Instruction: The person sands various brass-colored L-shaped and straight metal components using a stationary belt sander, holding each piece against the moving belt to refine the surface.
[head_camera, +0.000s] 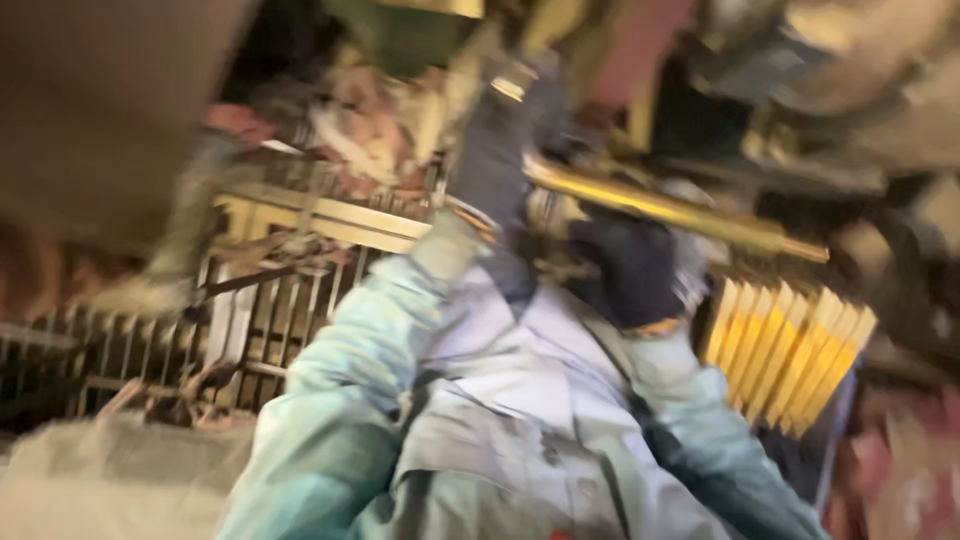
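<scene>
Gripping a long brass-coloured rod (680, 215) that slants toward three o'clock, the dark-gloved right hand (630, 270) is clamped around it, while the gloved left hand (495, 150) reaches toward twelve o'clock, its grip too blurred to tell.

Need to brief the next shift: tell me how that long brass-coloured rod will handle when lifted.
The rod looks metallic and straight, so probably stiff and fairly heavy. Its round, shiny surface may slip or roll. The right hand, dark-gloved, seems closed around it; blur hides the grip.
</scene>
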